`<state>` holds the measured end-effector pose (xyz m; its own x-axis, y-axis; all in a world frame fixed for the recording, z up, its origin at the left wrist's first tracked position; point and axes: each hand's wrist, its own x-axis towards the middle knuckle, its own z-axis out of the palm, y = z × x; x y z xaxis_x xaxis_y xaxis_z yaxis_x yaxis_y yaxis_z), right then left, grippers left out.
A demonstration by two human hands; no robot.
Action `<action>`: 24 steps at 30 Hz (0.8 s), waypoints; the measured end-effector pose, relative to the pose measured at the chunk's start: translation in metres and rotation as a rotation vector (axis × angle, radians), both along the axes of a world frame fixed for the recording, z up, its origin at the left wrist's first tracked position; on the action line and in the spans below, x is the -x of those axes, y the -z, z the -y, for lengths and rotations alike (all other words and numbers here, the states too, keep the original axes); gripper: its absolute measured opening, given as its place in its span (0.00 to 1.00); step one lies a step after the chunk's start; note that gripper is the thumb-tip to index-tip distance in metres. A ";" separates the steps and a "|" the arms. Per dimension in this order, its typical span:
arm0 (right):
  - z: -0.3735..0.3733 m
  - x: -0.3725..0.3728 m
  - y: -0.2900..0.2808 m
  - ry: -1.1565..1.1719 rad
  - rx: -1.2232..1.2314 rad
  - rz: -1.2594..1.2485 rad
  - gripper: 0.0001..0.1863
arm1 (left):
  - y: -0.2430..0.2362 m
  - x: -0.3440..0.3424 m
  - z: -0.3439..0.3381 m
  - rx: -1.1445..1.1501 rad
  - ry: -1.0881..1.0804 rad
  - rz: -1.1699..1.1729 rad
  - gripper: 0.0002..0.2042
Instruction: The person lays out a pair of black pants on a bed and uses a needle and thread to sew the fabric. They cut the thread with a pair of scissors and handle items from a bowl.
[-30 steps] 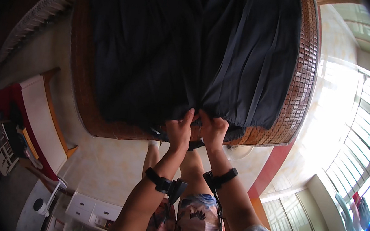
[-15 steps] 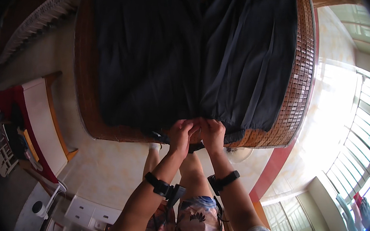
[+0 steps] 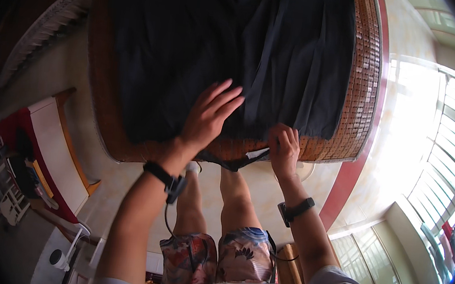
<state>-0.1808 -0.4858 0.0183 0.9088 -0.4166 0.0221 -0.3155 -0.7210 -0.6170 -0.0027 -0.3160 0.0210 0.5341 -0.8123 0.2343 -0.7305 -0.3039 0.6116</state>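
Cloth point(image 3: 292, 54) laid flat on a brown mat point(image 3: 362, 95)

Black straps point(image 3: 299, 206) are worn on both wrists. The left hand point(image 3: 208, 112) is held over the cloth with its fingers spread wide; nothing is gripped by it, and whether the cloth is touched cannot be told. By the right hand point(image 3: 286, 147), the near edge of the cloth seems to be pinched in a narrow grip, perhaps so that it is kept from slipping. Beside that hand, a white tag point(image 3: 257, 153) is seen on a dark strip point(image 3: 236, 165) that sags at the mat's edge.

The cloth is spread across the mat, likely because a wide, flat place is needed for it. It looks soft, dull and thin, with long folds. The mat is made of small, shiny blocks set in rows.

Farther off, the pale, smooth floor point(image 3: 117, 186) is crossed by a red stripe point(image 3: 346, 190), and light is let in through a barred window point(image 3: 445, 154).
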 end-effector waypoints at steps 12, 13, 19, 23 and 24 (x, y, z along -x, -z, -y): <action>-0.016 -0.032 0.011 -0.215 0.053 0.035 0.22 | 0.032 -0.005 -0.013 -0.390 0.357 0.107 0.23; -0.019 -0.035 0.015 -0.217 0.053 0.016 0.23 | 0.033 -0.004 -0.015 -0.386 0.358 0.103 0.23; -0.024 -0.050 0.025 -0.278 0.117 0.049 0.18 | 0.028 0.003 -0.025 -0.349 0.318 0.077 0.21; -0.019 -0.051 0.026 -0.344 0.119 0.030 0.18 | 0.022 0.001 -0.033 -0.311 0.288 0.010 0.20; -0.017 -0.050 0.023 -0.357 0.087 0.005 0.20 | 0.017 0.003 -0.037 -0.253 0.161 -0.027 0.20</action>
